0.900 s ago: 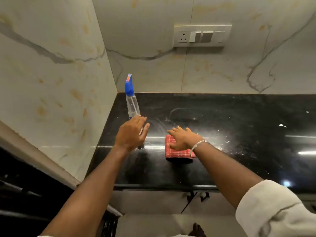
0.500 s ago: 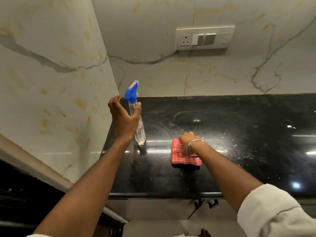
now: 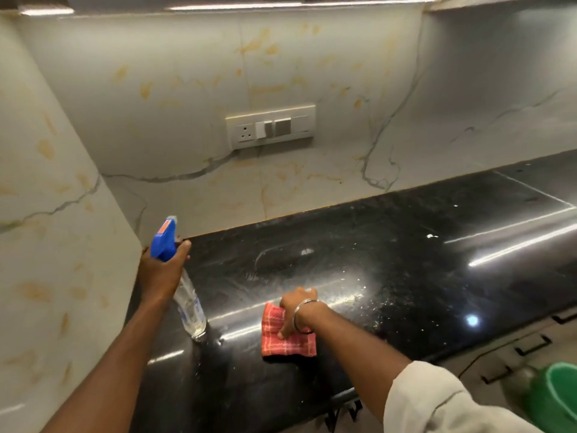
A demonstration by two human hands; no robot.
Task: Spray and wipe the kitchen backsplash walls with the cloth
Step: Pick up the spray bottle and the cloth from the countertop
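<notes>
Hands are both reaching out over the black surface (image 3: 406, 260). The left hand (image 3: 160, 270) is stretching forward from a bare forearm, and its fingers (image 3: 184, 245) are curling round the neck of the spray bottle (image 3: 190, 307), clamping just under the blue trigger head. The bottle is leaning, with the head tipping toward the corner where the two marble walls are meeting. Its clear base is sitting low at the surface, though I cannot tell if it is touching.

The right hand (image 3: 295, 310) is bending down at the wrist onto the red checked cloth (image 3: 287, 343), with the thumb lying across the fabric. The other fingers are hiding behind the back of the hand, so I cannot tell whether they are pinching or just pressing. The cloth is lying flat near the front edge of the surface, just right of the bottle. A metal bangle (image 3: 296, 317) is circling that wrist, and a pale sleeve (image 3: 437, 401) is covering the upper arm.

The back backsplash wall (image 3: 187, 89) is standing beyond both hands, with a switch plate (image 3: 271, 126) sitting on it above the hands. The side wall (image 3: 46, 214) is running along the left. White specks are dotting the surface to the right of the cloth. A green bucket (image 3: 559, 395) is showing at the lower right, blurred.

I am counting two hands, one bottle, one cloth, one bangle, one switch plate and one bucket.
</notes>
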